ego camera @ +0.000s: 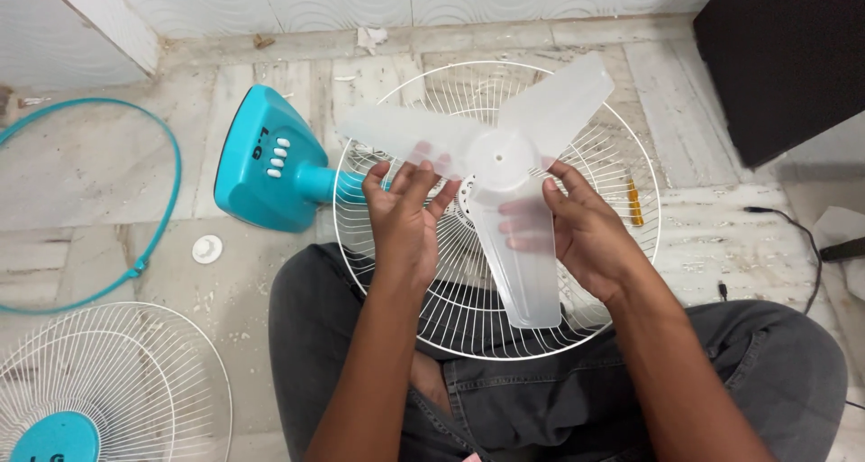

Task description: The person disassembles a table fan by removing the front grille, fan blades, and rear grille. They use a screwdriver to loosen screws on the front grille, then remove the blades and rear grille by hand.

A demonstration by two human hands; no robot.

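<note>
The clear three-blade fan blade (pixel 505 178) was held above the centre of the white wire guard (pixel 622 273), which lay flat between the person's knees with the teal fan base (pixel 261 160) attached at its far-left side. The left hand (pixel 401 214) gripped the left blade near its root, fingers curled over the top edge. The right hand (pixel 581 228) pinched the lower blade close to the hub, with fingers visible through the plastic.

For good seating, the hub bore probably needed to sit square over the motor shaft; the shaft itself was hidden behind the hub. Holding near the roots, as shown, would limit flex in the thin blades. Even pressure from both hands appeared advisable, as a tilted hub could bind.

A yellow-handled screwdriver (pixel 634 203) lay on the floor just beside the guard's right rim. A white round cap (pixel 207 249) lay near the base. A second wire guard (pixel 108 385) and a teal ring (pixel 167 201) lay well apart, to the left.
</note>
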